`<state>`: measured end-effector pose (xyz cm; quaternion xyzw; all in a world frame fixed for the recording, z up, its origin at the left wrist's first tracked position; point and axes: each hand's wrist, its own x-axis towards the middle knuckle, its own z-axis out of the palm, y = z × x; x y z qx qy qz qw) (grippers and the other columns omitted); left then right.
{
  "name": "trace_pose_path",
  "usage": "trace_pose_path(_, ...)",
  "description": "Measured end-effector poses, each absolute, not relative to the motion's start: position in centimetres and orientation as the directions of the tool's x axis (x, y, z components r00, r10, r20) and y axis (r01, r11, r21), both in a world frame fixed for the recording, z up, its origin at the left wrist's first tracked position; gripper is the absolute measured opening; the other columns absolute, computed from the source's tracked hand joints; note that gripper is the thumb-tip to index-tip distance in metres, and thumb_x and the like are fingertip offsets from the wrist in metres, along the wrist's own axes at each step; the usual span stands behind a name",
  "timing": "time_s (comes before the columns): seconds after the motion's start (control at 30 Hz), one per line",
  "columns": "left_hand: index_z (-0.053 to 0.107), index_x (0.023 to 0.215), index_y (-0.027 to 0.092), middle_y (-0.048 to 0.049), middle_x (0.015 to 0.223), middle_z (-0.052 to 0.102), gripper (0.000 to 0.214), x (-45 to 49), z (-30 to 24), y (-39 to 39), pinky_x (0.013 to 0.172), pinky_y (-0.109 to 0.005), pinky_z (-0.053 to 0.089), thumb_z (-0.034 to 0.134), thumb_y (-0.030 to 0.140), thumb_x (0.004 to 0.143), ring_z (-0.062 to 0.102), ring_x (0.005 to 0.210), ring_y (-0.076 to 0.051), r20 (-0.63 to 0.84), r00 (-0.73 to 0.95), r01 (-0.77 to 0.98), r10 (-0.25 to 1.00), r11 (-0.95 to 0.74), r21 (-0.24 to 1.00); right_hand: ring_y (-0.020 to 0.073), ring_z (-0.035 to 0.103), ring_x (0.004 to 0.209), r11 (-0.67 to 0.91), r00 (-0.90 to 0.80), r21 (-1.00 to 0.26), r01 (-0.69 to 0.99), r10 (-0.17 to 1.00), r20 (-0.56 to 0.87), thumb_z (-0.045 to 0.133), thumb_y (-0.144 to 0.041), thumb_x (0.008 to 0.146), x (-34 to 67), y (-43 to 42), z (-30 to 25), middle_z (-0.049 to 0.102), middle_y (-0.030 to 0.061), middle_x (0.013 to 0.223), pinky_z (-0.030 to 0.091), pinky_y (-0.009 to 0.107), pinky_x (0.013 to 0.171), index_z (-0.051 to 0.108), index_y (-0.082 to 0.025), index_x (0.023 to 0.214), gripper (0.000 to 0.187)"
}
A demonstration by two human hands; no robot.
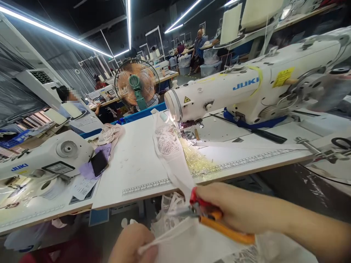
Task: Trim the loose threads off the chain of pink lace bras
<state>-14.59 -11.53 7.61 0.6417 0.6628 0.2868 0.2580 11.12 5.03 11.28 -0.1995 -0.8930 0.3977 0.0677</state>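
Observation:
My right hand point(233, 204), at lower centre-right, is closed around scissors point(227, 230) with orange and red handles. Their blades point left, close to white lace fabric point(175, 226) below the table's front edge; whether they touch it I cannot tell. At the bottom, my left hand point(133, 243) is closed, pinching a narrow white edge of that fabric. A pale bra-like piece with a lace cup point(167, 142) lies on the table beside the needle area of the white sewing machine point(214, 96), its lower end hanging over the edge towards my right hand.
Yellow clear film point(196, 157) and a printed ruler point(241, 160) lie along the front of the tabletop point(131, 157). A second sewing machine point(65, 149), a dark phone point(99, 163) and papers are at left. Behind the table stands a fan point(135, 82). Several people sit farther back.

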Motion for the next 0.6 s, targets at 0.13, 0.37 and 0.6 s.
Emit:
trace_pose_path(0.13,0.05,0.056,0.018,0.0005,0.054,0.046,0.03,-15.4,6.6,-10.0,0.051,-0.023,0.037,0.05,0.035,0.081,0.045,0.053,-0.013,-0.128,-0.046,0.699,0.991,0.123,0.705,0.0136,0.041,0.058,0.618,-0.893,-0.678,0.397,0.43,-0.13,0.046,-0.005,0.07,11.1,8.2,10.4,0.05,-0.0021,0.068,0.03,0.022,0.052,0.04,-0.022,0.07,0.018)
trace_pose_path(0.37,0.057,0.092,0.019,-0.0065,0.09,0.063,0.014,-14.0,6.7,-7.1,0.071,-0.029,0.046,0.045,0.02,0.085,0.058,0.08,-0.019,-0.134,0.088,0.858,0.987,-0.007,0.513,0.014,0.037,0.054,0.651,-0.909,-0.655,0.384,0.393,-0.142,0.051,-0.017,0.075,8.8,8.7,10.1,0.046,-0.0016,0.064,0.027,0.024,0.049,0.033,-0.022,0.065,0.021)
trace_pose_path(0.6,0.056,0.096,0.02,-0.0046,0.081,0.067,0.017,-9.3,6.9,-6.2,0.063,-0.026,0.044,0.055,0.012,0.081,0.059,0.071,-0.017,0.382,0.302,0.689,0.873,-0.477,0.546,0.0127,0.041,0.056,0.608,-0.957,-0.742,0.282,0.23,-0.175,0.057,-0.022,0.072,7.7,6.6,12.6,0.049,-0.0018,0.068,0.03,0.023,0.047,0.036,-0.022,0.066,0.022)
